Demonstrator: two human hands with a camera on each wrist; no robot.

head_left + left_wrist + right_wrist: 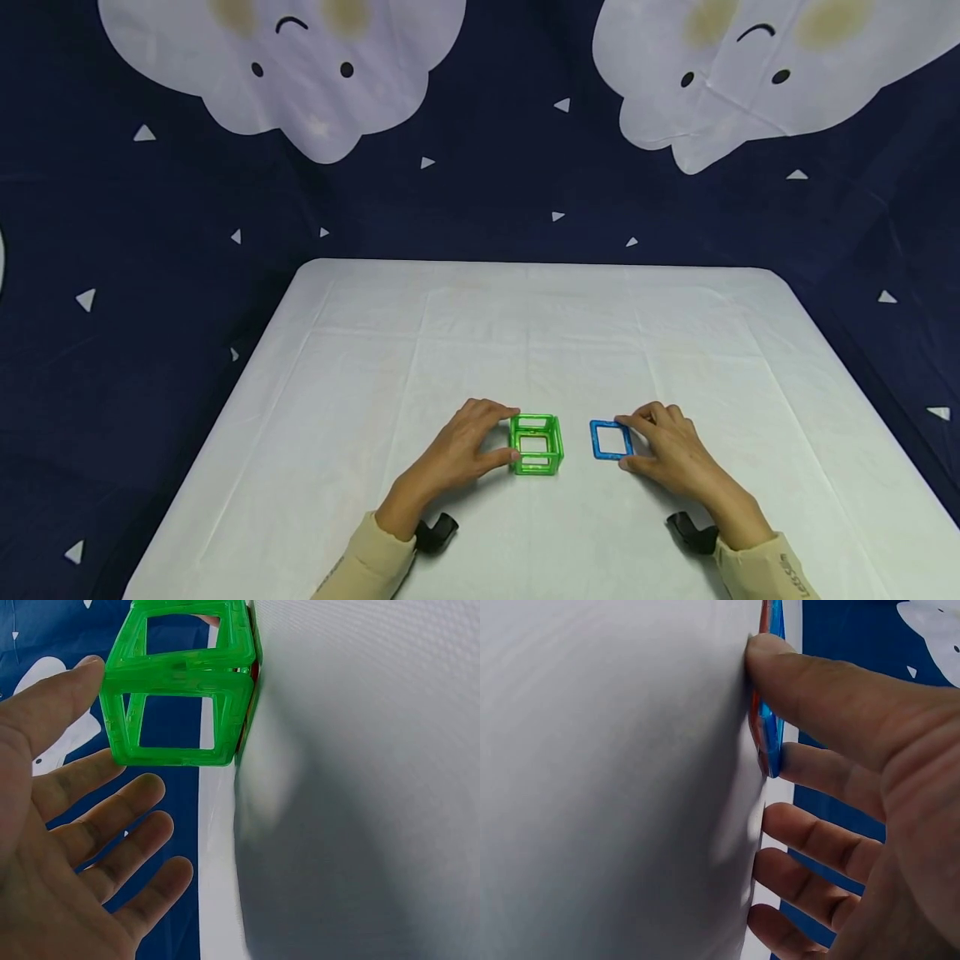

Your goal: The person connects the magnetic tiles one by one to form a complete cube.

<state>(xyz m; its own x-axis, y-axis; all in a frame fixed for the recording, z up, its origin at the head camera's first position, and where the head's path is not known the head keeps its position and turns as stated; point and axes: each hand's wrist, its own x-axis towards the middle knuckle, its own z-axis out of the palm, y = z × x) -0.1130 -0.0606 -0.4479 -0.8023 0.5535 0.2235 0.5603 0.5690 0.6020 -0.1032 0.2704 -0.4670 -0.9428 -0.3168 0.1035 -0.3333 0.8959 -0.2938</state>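
A green see-through cube [535, 454] of magnetic tile frames stands on the white table. My left hand [457, 446] holds its left side between thumb and index finger; the other fingers are spread in the left wrist view. A sliver of red shows at the base of the cube [178, 679] there. To the right, apart from the cube, lies a blue square magnetic tile [595, 440]. My right hand [671, 454] pinches its right side with thumb and index finger. Seen edge-on in the right wrist view, the blue tile [771, 742] has an orange-red layer along its table side.
The white table [525, 333] has rounded far corners and faint creases in its cover. Behind it hangs a dark blue cloth [495, 192] with clouds and small white triangles. Black wrist devices [437, 533] sit at both cuffs.
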